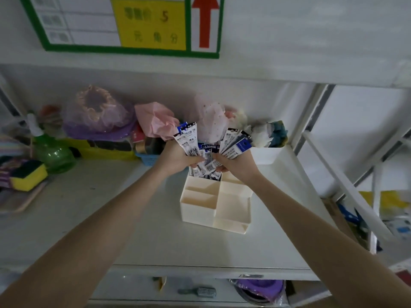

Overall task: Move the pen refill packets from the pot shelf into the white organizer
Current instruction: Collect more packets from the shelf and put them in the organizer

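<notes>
packets: blue-and-white printed plastic pen refill packets point(205, 150) are bunched upright between left hand point(175, 157) & right hand point(235, 163), both closed round them; lower ends dip into rear-left compartment of white plastic divided organizer point(219, 205) directly below, long axis near vertical.

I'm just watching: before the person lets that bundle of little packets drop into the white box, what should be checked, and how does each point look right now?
1. Both hands grip the bundle: ok. The left hand and right hand are closed around the pen refill packets.
2. Bundle sits over the white organizer: ok, above its far-left compartment.
3. Lower ends inside that compartment: ok, several already dip below the rim.
4. Packets gathered together: not ok, the tops fan out left and right.
5. Other compartments free: ok, the near ones look empty.
6. Room at the bottom of the target compartment: cannot tell, the packets hide it.
</notes>
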